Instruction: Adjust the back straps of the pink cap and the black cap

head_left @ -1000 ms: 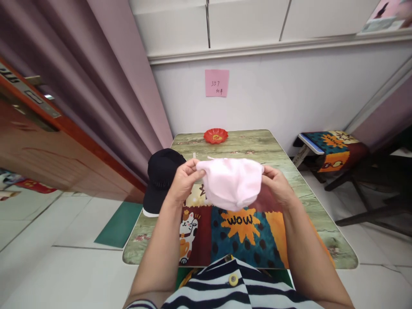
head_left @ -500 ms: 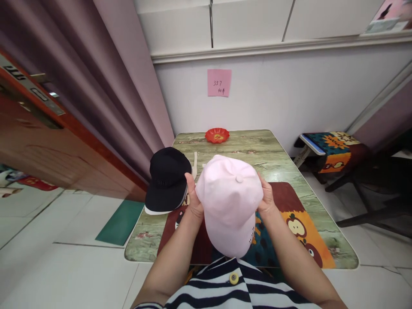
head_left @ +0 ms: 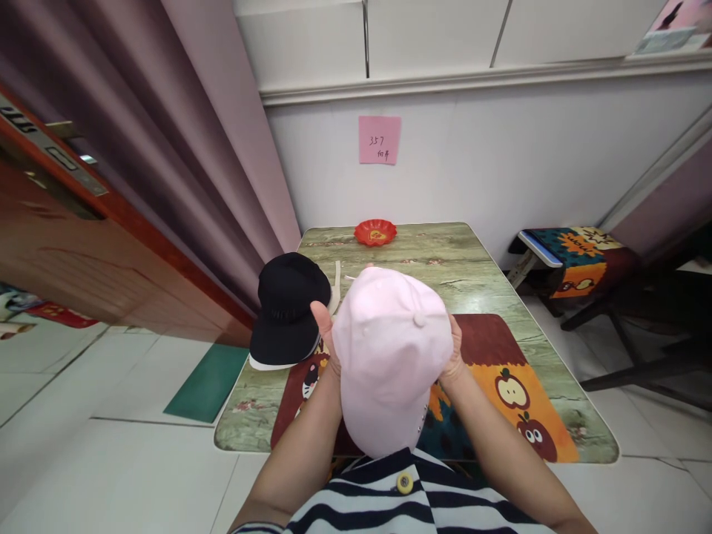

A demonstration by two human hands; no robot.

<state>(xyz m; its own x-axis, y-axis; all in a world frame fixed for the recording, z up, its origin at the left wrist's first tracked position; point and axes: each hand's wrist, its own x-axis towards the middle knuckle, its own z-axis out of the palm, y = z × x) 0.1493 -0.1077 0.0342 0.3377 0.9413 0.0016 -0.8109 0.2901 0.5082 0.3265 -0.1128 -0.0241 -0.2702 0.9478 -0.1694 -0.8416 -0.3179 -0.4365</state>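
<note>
A pale pink baseball cap (head_left: 392, 348) is held up over the near part of the table, its brim pointing down toward my striped shirt. My left hand (head_left: 327, 330) grips the cap's left side, thumb sticking up and the other fingers hidden behind it. On the opposite side my right hand (head_left: 455, 352) is closed on the cap, its fingers mostly out of sight. Small metal rings line the right edge of the brim. Left of my left hand lies a black cap (head_left: 292, 304), with something white showing under its brim.
The green wood-patterned table (head_left: 445, 274) carries a colourful cartoon mat (head_left: 495, 341). At the back sits a red scalloped dish (head_left: 375, 233). A pale strap (head_left: 337, 282) lies beside the black cap. An orange-brown door (head_left: 127, 245) stands at left, a covered stool (head_left: 578, 256) at right.
The pink cap has shifted slightly left and toward me, turning a little, with both hands still on it. The black cap has stayed where it was.
</note>
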